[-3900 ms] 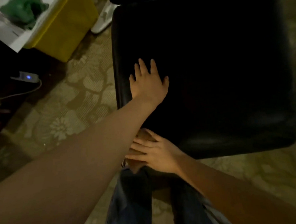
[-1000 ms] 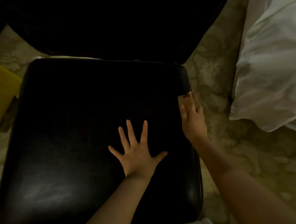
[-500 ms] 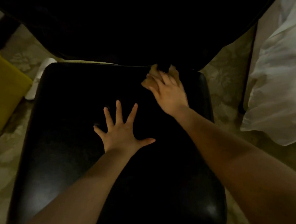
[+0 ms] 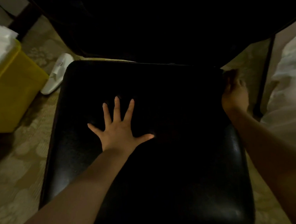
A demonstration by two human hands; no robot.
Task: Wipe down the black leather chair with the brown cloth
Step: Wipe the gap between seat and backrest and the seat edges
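The black leather chair [image 4: 190,169] fills the middle of the view, its seat toward me and its dark backrest at the top. My left hand [image 4: 118,129] lies flat on the seat with fingers spread, holding nothing. My right hand [image 4: 234,92] is at the seat's far right corner, pressed against the side edge. The brown cloth [image 4: 230,74] shows only as a dark bunch at the fingertips of that hand; the light is dim and most of it is hidden.
A yellow bin [image 4: 9,89] with white material in it stands on the left. A white slipper [image 4: 58,74] lies on the patterned floor [image 4: 17,163] beside the chair. White fabric [image 4: 288,89] hangs at the right, next to a thin black leg [image 4: 264,77].
My right hand has slid with the cloth from the back middle of the seat to the far right corner and down its side. My left hand stays flat on the seat.
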